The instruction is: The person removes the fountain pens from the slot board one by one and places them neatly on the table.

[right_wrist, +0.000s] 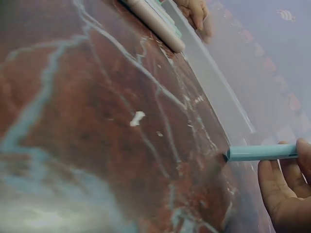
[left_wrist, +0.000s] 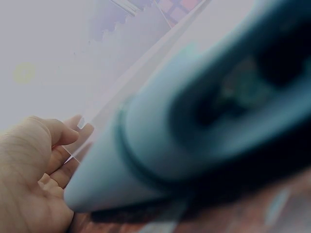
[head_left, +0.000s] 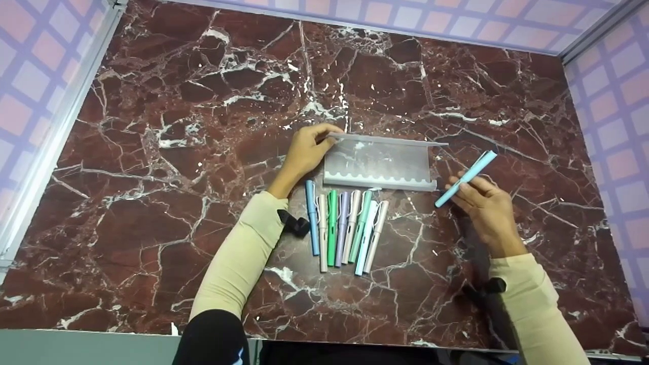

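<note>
My left hand (head_left: 305, 152) pinches the upper left corner of a clear plastic pen case (head_left: 377, 157) with a scalloped white strip along its near side. In the left wrist view the thumb and fingers grip the case's thin edge, and a blurred blue pen (left_wrist: 160, 126) fills the foreground. Right of the case, my right hand (head_left: 489, 208) holds a light blue capped pen (head_left: 466, 178) at a slant between thumb and fingers. That light blue pen (right_wrist: 262, 152) also shows in the right wrist view. Below the case several pens (head_left: 345, 228) in blue, green, purple, beige and teal lie side by side.
A dark red marbled table (head_left: 152, 203) with white veins spans the view. Checkered panels (head_left: 608, 101) stand along its back and sides. Small white flecks (head_left: 304, 96) dot the surface behind the case. A black wrist strap (head_left: 294, 223) sits at the left cuff.
</note>
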Demonstrator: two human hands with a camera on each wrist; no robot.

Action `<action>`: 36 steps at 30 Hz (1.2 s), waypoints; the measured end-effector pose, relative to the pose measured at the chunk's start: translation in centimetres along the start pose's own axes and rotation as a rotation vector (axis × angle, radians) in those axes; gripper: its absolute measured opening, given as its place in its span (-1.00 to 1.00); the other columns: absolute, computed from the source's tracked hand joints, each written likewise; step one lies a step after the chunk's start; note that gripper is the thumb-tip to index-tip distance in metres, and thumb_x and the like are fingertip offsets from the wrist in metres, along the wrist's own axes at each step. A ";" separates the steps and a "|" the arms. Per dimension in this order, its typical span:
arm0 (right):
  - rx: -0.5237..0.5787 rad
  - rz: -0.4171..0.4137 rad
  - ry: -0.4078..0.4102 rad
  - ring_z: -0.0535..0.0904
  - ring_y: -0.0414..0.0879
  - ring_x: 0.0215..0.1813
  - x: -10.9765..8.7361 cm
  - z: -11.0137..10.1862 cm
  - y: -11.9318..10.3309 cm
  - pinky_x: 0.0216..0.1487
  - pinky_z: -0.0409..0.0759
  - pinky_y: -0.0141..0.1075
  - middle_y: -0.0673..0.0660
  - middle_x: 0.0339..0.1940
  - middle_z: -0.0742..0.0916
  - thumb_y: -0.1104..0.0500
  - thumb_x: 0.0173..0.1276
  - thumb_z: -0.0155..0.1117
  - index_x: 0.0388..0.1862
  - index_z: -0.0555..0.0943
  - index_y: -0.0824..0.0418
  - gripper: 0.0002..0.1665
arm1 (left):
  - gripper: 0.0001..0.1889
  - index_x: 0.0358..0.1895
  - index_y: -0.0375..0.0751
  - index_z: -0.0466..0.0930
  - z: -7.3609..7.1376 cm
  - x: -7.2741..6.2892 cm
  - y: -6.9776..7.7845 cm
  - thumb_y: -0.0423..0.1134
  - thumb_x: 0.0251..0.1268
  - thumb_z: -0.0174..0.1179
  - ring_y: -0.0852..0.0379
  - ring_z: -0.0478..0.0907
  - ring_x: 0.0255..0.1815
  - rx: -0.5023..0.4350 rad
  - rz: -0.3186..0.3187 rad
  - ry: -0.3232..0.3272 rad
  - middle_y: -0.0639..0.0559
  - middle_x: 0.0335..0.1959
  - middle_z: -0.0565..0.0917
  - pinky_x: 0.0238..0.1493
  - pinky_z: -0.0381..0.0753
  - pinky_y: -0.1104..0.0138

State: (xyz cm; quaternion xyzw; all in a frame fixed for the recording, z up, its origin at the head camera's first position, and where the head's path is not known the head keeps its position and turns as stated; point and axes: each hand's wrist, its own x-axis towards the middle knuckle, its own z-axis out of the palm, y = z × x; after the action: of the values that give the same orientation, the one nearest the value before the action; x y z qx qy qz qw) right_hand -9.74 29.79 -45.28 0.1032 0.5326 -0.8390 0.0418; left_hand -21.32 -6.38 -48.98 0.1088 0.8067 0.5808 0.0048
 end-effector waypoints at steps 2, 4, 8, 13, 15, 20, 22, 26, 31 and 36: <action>-0.016 0.003 -0.008 0.77 0.09 -0.05 -0.3 -0.1 0.2 0.13 0.68 -0.16 0.30 -0.10 0.79 0.47 0.39 0.20 0.11 0.60 0.48 -0.68 | -0.86 -0.08 -0.11 0.76 0.0 0.0 0.0 -0.31 0.37 0.27 0.13 0.59 -0.22 -0.010 -0.008 -0.003 -0.02 -0.15 0.78 -0.04 0.57 0.35; -0.030 0.008 -0.019 0.77 0.09 -0.05 -0.7 -0.1 0.4 0.13 0.67 -0.16 0.30 -0.10 0.79 0.48 0.40 0.19 0.11 0.59 0.49 -0.68 | -0.86 -0.09 -0.11 0.75 0.0 0.0 0.1 -0.29 0.38 0.27 0.13 0.61 -0.19 -0.012 -0.008 -0.003 -0.02 -0.14 0.78 -0.02 0.58 0.35; -0.087 0.026 -0.030 0.77 0.06 -0.04 -1.7 -0.2 0.9 0.12 0.68 -0.17 0.27 -0.10 0.80 0.46 0.40 0.20 0.10 0.61 0.45 -0.69 | -0.86 -0.09 -0.09 0.75 0.0 0.0 0.1 -0.25 0.38 0.27 0.13 0.64 -0.09 -0.002 -0.009 -0.002 0.00 -0.09 0.78 0.08 0.58 0.33; -0.166 0.077 -0.035 0.77 0.01 -0.02 -2.9 -0.4 1.3 0.09 0.70 -0.22 0.21 -0.09 0.80 0.44 0.41 0.20 0.12 0.60 0.43 -0.69 | -0.86 -0.09 -0.07 0.75 0.1 0.0 0.2 -0.24 0.38 0.28 0.12 0.63 -0.11 0.015 -0.023 -0.007 0.01 -0.10 0.77 0.07 0.58 0.31; -0.192 0.095 -0.036 0.76 0.00 -0.02 -3.4 -0.5 1.4 0.08 0.71 -0.23 0.19 -0.09 0.80 0.43 0.41 0.21 0.13 0.60 0.42 -0.68 | -0.86 -0.09 -0.07 0.75 0.1 0.0 0.2 -0.24 0.37 0.28 0.12 0.63 -0.11 0.018 -0.024 -0.006 0.01 -0.10 0.78 0.07 0.58 0.32; -0.241 0.109 -0.040 0.76 -0.03 0.00 -4.4 -0.7 1.7 0.07 0.70 -0.24 0.18 -0.09 0.81 0.43 0.41 0.23 0.12 0.61 0.43 -0.68 | -0.87 -0.09 -0.08 0.75 0.1 0.0 0.2 -0.25 0.38 0.27 0.13 0.64 -0.08 0.016 -0.023 -0.009 0.02 -0.08 0.78 0.10 0.58 0.33; -0.267 0.109 -0.037 0.76 -0.04 0.01 -4.8 -0.8 1.8 0.06 0.71 -0.24 0.19 -0.09 0.81 0.43 0.40 0.24 0.14 0.58 0.48 -0.65 | -0.87 -0.09 -0.08 0.75 0.1 0.0 0.2 -0.27 0.38 0.27 0.12 0.64 -0.07 0.012 -0.020 -0.010 0.01 -0.07 0.78 0.12 0.58 0.32; -0.340 0.126 -0.023 0.76 -0.07 -0.02 -5.6 -0.9 2.0 0.05 0.71 -0.25 0.15 -0.10 0.81 0.41 0.39 0.26 0.22 0.46 0.61 -0.53 | -0.87 -0.10 -0.10 0.76 0.1 0.1 0.2 -0.28 0.37 0.28 0.11 0.65 -0.08 0.024 0.015 0.003 -0.01 -0.09 0.78 0.10 0.58 0.30; -0.434 0.174 -0.021 0.76 -0.10 -0.08 -6.2 -0.5 2.6 0.02 0.72 -0.27 0.07 -0.11 0.81 0.39 0.39 0.28 0.22 0.43 0.65 -0.49 | -0.87 -0.10 -0.10 0.77 0.0 0.1 0.2 -0.26 0.36 0.29 0.12 0.65 -0.13 0.026 0.031 0.011 -0.01 -0.11 0.79 0.04 0.59 0.31; -0.504 0.216 -0.038 0.76 -0.11 -0.12 -6.3 1.0 3.6 -0.01 0.73 -0.27 0.07 -0.15 0.81 0.40 0.39 0.27 0.19 0.47 0.65 -0.54 | -0.86 -0.09 -0.10 0.76 -0.1 0.0 0.1 -0.26 0.37 0.28 0.11 0.64 -0.12 0.017 0.003 0.002 -0.01 -0.10 0.78 0.05 0.59 0.32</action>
State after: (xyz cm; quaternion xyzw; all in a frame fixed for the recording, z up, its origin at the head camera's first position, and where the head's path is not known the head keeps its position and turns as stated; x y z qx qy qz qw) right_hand -3.07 27.10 -46.65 0.1297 0.7095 -0.6727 0.1653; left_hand -21.26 -6.43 -48.85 0.1096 0.8115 0.5740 0.0020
